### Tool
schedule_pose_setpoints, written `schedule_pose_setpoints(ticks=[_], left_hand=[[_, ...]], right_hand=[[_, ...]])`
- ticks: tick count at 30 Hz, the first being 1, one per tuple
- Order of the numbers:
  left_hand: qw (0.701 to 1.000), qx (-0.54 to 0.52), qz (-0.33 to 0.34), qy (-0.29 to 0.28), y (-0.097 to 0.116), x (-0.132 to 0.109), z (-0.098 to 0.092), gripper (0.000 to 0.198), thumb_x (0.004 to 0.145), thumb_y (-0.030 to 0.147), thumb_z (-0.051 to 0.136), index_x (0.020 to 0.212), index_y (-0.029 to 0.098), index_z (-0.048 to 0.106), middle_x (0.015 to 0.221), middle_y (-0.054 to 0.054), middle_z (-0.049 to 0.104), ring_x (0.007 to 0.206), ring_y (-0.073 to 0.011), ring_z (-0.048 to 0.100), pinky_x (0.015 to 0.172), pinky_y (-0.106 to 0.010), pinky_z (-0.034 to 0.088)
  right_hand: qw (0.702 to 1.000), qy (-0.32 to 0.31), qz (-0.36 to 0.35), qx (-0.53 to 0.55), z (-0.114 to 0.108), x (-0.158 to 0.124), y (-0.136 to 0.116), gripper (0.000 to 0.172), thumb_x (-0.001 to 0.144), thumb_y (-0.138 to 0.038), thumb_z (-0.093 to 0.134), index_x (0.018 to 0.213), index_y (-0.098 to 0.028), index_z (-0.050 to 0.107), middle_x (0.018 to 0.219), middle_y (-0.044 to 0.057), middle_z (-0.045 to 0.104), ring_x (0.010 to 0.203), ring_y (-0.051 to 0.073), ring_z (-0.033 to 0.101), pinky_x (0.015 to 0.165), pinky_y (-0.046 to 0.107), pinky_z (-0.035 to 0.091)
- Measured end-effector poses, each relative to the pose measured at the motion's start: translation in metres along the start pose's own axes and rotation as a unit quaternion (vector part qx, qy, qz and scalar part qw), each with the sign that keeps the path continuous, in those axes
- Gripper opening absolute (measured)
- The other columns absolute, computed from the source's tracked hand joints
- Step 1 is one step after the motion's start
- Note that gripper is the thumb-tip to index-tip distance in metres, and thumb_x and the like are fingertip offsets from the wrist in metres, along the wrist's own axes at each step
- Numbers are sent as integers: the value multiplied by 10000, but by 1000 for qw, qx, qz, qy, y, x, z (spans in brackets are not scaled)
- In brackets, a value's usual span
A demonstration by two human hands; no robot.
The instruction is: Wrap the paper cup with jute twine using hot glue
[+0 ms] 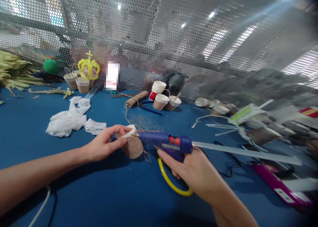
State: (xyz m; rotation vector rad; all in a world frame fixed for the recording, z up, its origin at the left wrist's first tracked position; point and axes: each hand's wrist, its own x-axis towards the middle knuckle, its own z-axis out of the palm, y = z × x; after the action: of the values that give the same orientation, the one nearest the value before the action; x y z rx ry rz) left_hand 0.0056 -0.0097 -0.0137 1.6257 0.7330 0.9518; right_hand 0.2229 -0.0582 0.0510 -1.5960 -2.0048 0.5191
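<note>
My left hand [109, 141] pinches the white rim of a small twine-wrapped cup [132, 147], which is tilted over the blue table. In my right hand [191, 169] is a blue hot glue gun [161, 141], with a long clear glue stick [243, 152] sticking out of its back. The gun's nozzle meets the cup near its rim; whether it touches I cannot tell. A loose loop of twine hangs at the cup's right side. Below the gun curves a yellow handle-like ring [171, 184], partly hidden by my right hand.
Behind the cup lie a twine roll [136, 99] and several wrapped cups [161, 102]. White lace [66, 122] is at left, near a yellow crown [88, 68]. A purple power strip [278, 184] and clutter fill the right. A perforated metal screen [149, 48] bounds the back.
</note>
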Motion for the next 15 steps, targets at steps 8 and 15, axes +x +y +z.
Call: schedule_pose_setpoints(ticks=[8, 15], left_hand=[[1000, -4, 0, -2, -1, -1, -1, 175, 814, 278, 493, 702, 155, 438, 1141, -109, 546, 1116, -222, 450, 924, -356, 325], [1000, -1, 1, -5, 0, -1, -1, 184, 817, 300, 494, 714, 154, 449, 1157, -116, 543, 1157, -234, 422, 943, -365, 314]], right_hand=[[1000, -8, 11, -14, -1, -1, 1, 189, 729, -377, 555, 603, -246, 608, 325, -26, 488, 412, 204, 570, 344, 282, 376], [999, -20, 26, -19, -2, -1, 0, 225, 733, -384, 554, 558, -246, 582, 302, -35, 466, 345, 184, 525, 332, 279, 365]])
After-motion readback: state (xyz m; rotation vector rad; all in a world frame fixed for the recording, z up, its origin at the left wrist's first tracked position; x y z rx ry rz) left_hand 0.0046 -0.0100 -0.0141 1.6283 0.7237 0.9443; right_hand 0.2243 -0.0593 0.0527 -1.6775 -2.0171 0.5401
